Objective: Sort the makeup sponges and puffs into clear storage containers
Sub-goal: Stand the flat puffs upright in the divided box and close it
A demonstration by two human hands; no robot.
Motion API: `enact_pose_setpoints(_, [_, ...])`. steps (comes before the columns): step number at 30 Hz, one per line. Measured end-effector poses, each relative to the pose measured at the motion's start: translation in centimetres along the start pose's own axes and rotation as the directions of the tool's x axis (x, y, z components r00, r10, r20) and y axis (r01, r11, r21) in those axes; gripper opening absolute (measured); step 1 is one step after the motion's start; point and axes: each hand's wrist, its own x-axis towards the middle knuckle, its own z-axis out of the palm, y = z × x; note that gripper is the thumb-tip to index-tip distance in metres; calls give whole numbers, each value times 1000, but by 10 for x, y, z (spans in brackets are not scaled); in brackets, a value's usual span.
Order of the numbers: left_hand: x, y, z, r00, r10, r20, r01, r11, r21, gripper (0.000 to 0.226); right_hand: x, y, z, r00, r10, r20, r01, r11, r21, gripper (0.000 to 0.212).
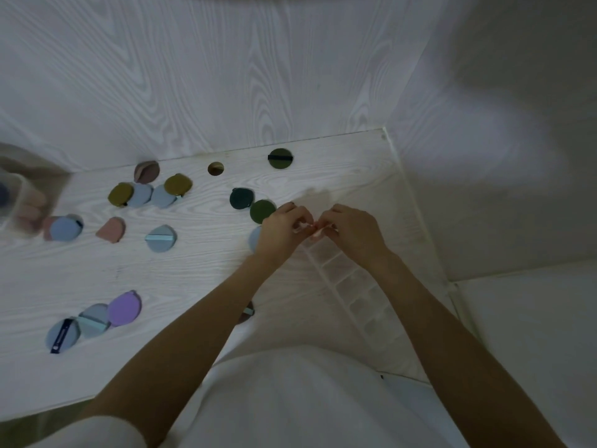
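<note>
Near the desk's (200,273) right edge, something small and pale is pinched between the left hand (284,229) and right hand (350,231) over the clear divided container (352,286), presumably for loading; puffs (161,238) lie scattered leftward.

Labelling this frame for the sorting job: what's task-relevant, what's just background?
Job:
clear divided container
left hand and right hand, both pinching something small and pinkish above it
purple puff
green puff
clear tub

Background:
desk hole
wall
</note>
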Motion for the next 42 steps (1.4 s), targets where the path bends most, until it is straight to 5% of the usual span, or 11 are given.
enact_pose_setpoints(8, [-5, -11, -10, 995, 79, 60, -76, 996, -53, 16, 14, -4, 6, 999, 26, -40, -28, 999, -37, 10])
enact_pose_setpoints(16, [-2, -7, -10, 992, -77, 101, 96, 977, -190, 14, 24, -9, 6, 1000, 0, -6, -1, 961, -275, 10])
enact_pose_setpoints(18, [-3, -7, -12, 984, -126, 122, 151, 962, -226, 16, 20, -6, 3, 997, 0, 71, 18, 968, -251, 19])
enact_pose_setpoints(24, [-3, -7, 0, 989, -127, 80, 140, 970, -197, 21, 16, -10, 8, 998, 68, 3, -66, 981, -182, 27])
enact_pose_setpoints(42, [-14, -5, -21, 971, -230, 57, 236, 922, -308, 15, -7, -22, -4, 983, 126, -133, -119, 991, 55, 14])
